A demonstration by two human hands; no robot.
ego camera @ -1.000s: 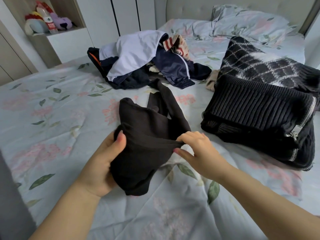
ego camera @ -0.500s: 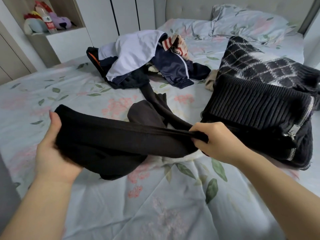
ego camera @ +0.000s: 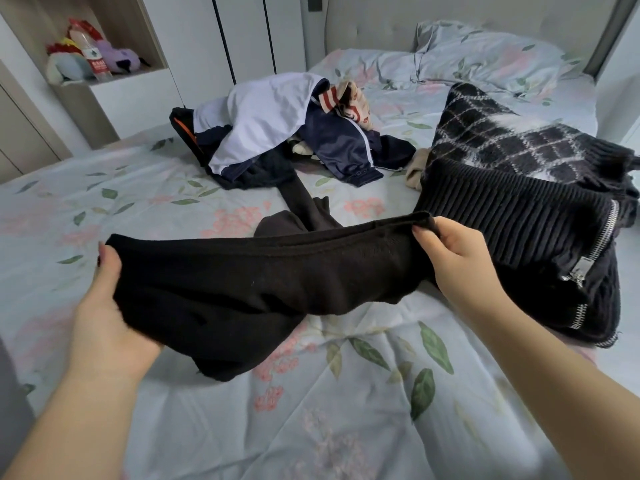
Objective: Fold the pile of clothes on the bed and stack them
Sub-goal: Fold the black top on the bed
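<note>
Head view, left hand [ego camera: 104, 317] and right hand [ego camera: 457, 261] gripping black garment [ego camera: 270, 282] stretched between, niche [ego camera: 121, 26] holding plush toys [ego camera: 116, 57] (one bottle [ego camera: 95, 60])

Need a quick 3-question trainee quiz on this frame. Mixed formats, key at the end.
1. True or false: the left hand and the right hand both grip the black garment.
2. Multiple choice: on which side of the black garment does the ribbed zip knit lie? A) the person's right B) the person's left C) on the shelf
3. Fill in: the jacket on top of the unfolded pile is navy and ___.

Key: 1 true; 2 A; 3 white.
</note>
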